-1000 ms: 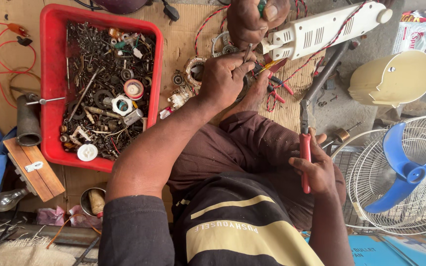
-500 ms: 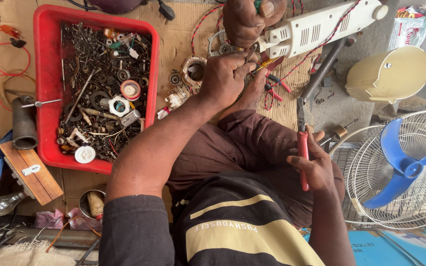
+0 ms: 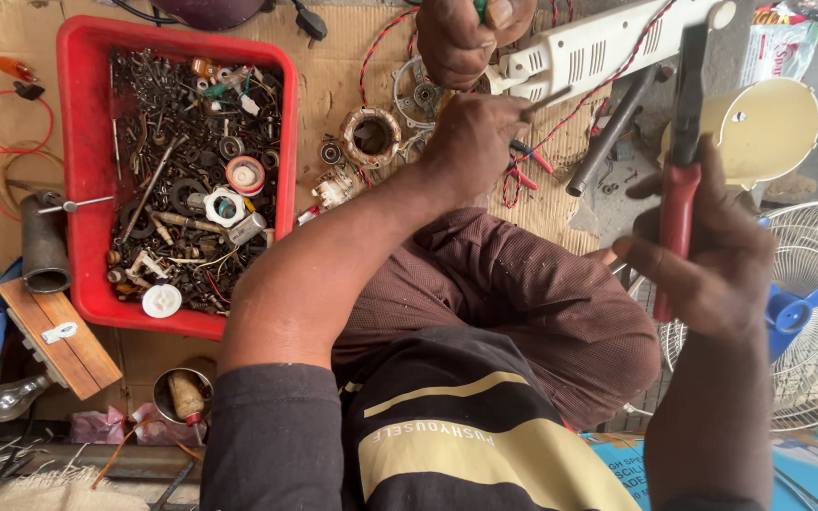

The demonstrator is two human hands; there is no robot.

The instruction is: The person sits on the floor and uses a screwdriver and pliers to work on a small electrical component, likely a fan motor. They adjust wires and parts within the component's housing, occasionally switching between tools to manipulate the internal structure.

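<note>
- Left hand [image 3: 471,137] fingers pinch a thin wire at the white housing [image 3: 598,47].
- Right hand [image 3: 712,255] is clamped around red pliers [image 3: 679,203], raised.
- Keep wire taut; bring pliers square.

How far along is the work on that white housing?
Done: motor coil lies loose on the cardboard, blue blade set aside. In hand: left hand pinches at the white housing; right hand holds red-handled pliers raised. Left: red wires loose, nothing reassembled.

Right hand [image 3: 712,255] lifted red-handled pliers [image 3: 682,142] higher, away from lap.
</note>
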